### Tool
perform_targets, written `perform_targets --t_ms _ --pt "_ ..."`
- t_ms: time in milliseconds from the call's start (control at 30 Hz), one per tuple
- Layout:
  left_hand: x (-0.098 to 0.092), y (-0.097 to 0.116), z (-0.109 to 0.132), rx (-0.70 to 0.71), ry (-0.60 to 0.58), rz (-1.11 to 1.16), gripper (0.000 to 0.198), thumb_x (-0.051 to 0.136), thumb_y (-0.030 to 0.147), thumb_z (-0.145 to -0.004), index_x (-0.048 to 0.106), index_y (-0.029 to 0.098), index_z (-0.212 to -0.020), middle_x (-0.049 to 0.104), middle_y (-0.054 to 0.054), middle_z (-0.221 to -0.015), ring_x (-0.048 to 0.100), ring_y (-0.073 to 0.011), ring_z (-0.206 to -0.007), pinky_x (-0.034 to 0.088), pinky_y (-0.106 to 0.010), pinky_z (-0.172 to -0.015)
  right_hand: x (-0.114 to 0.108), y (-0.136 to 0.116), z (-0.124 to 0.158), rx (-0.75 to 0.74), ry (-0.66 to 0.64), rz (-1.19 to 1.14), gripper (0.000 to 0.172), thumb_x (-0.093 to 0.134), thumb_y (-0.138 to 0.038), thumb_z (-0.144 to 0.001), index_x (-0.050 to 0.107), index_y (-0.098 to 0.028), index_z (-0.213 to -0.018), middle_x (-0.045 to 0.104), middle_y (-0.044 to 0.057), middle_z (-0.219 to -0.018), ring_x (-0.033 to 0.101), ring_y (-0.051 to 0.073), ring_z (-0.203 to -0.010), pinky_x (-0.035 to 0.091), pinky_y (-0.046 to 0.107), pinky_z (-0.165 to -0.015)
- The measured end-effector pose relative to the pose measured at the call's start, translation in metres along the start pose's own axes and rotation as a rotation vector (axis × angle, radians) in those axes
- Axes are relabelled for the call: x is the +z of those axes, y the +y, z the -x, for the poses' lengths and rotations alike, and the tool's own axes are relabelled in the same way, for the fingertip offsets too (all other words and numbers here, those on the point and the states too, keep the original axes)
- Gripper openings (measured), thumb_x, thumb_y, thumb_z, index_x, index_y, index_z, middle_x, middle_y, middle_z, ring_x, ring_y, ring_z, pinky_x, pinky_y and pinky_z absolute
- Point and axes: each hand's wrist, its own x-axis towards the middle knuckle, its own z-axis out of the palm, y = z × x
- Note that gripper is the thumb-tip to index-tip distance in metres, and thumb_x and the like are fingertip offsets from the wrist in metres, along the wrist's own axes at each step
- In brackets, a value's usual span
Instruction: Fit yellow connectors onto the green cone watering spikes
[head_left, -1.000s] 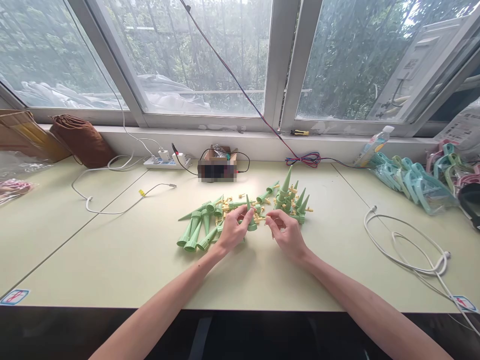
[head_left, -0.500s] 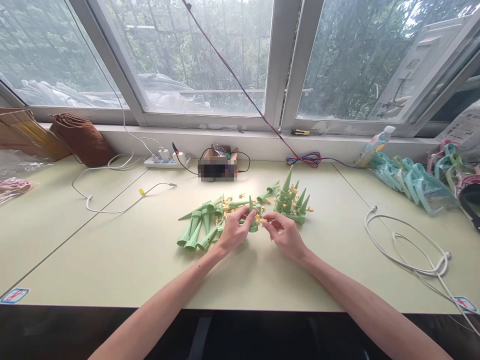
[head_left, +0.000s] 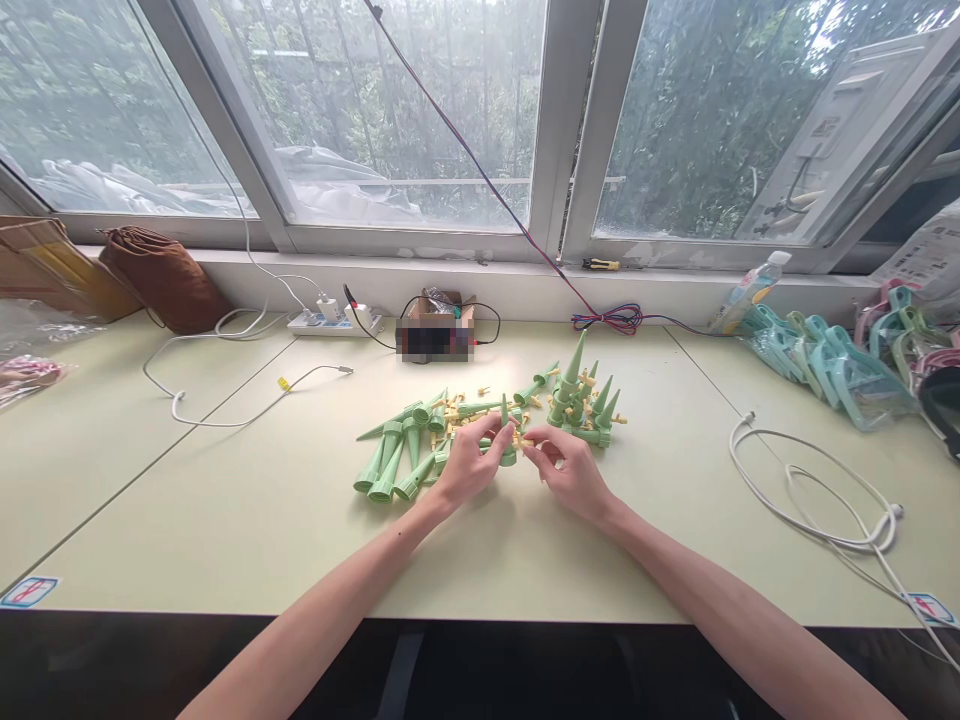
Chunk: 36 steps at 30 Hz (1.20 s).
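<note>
The step in hand appears to be joining a small fitting to the side of a spike. The left hand (head_left: 471, 458) pinches a pale green, cone-shaped plastic spike (head_left: 505, 409) between thumb and fingers, holding it over the middle of the pale yellow-green, smooth tabletop (head_left: 300, 530), about midway between its front and back edges. The spike's long axis is close to upright, with the narrow tip pointing up and the wider ribbed collar facing down toward the surface. The right hand (head_left: 568, 462) has its thumb and fingertips closed on a small yellow plastic fitting (head_left: 526, 442), which lies roughly level, crosswise to the spike, its inner end directed at the spike's side just above the collar; whether it is fully seated there I cannot tell. In my judgement the next move calls for a firm, steady left pinch and a straight sideways push or small twist from the right fingertips, keeping the two axes square. Toward the tabletop's left edge lies a loose heap of similar green spikes (head_left: 391, 452), collars mostly facing the front edge; beyond the right hand, toward the back edge, stands a group of green spikes with yellow fittings attached (head_left: 572, 368), several tip up.
</note>
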Motion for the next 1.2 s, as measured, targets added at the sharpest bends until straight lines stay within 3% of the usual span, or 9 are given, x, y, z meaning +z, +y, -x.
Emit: perform_targets --t_ms 333,700,900,1200 --pt "0.0006 -0.0056 0.0017 0.042 -0.004 -0.050 0.028 0.050 0.039 -0.097 0.064 0.016 -0.088 0.066 -0.003 -0.079 0.062 -0.0150 -0.074 0.049 -0.026 -0.066 -0.0002 0.0007 -0.0009 0.016 -0.030 -0.015 0.028 0.053 -0.042 -0.096 0.064 -0.017 -0.093 0.061 0.002 -0.074 0.050 0.011 -0.052 0.043 0.026 -0.051" --pt "0.0005 -0.0056 0.0013 0.087 -0.020 -0.089 0.027 0.050 0.037 -0.097 0.064 0.016 -0.086 0.066 -0.004 -0.078 0.061 -0.0153 -0.073 0.046 -0.027 -0.066 0.0010 0.0065 -0.0016 0.013 -0.028 0.070 0.042 0.046 -0.044 -0.100 0.056 -0.018 -0.069 0.051 -0.002 -0.058 0.044 0.011 -0.050 0.035 0.025 -0.051" --pt "0.0014 -0.0053 0.0010 0.055 0.012 -0.090 0.028 0.049 0.037 -0.098 0.063 0.016 -0.085 0.063 -0.002 -0.075 0.058 -0.0140 -0.069 0.043 -0.025 -0.060 -0.0001 0.0036 -0.0010 0.018 -0.019 0.015 0.026 0.054 -0.042 -0.096 0.062 -0.018 -0.098 0.058 0.000 -0.069 0.051 0.013 -0.057 0.041 0.025 -0.054" --pt "0.0008 -0.0057 0.0016 0.068 0.000 -0.090 0.027 0.049 0.037 -0.097 0.064 0.017 -0.086 0.065 -0.003 -0.077 0.058 -0.0143 -0.070 0.043 -0.025 -0.059 0.0017 0.0051 -0.0014 -0.024 -0.051 0.033 0.024 0.052 -0.039 -0.097 0.063 -0.018 -0.091 0.059 0.000 -0.069 0.052 0.013 -0.057 0.040 0.026 -0.053"
